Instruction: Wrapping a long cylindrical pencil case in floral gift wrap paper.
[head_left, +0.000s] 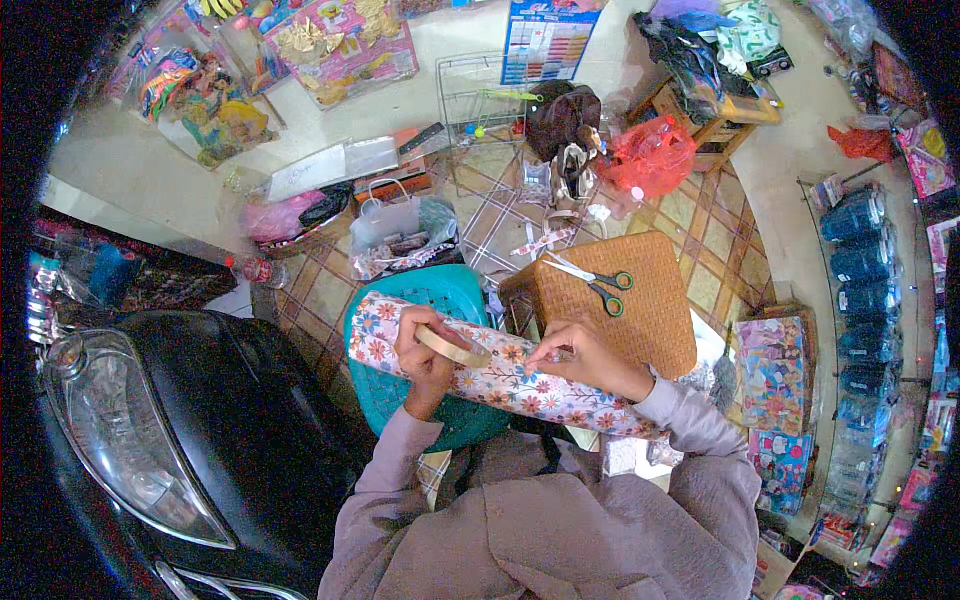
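Observation:
My left hand grips a roll of adhesive tape, tilted above a long box or roll wrapped in floral paper. Thumb and fingertips pinched together, my right hand is over the middle of the floral paper; whether a strip of tape is between them is too small to tell. The floral piece lies across a teal plastic stool in front of me. On a brown woven-pattern stool beyond my right hand rest scissors with black and green handles, their blades apart.
A black vehicle front with a headlight stands at the left. Behind the stools are a clear bag with things inside, a red plastic bag and a wire rack. Hanging packaged goods line the right wall.

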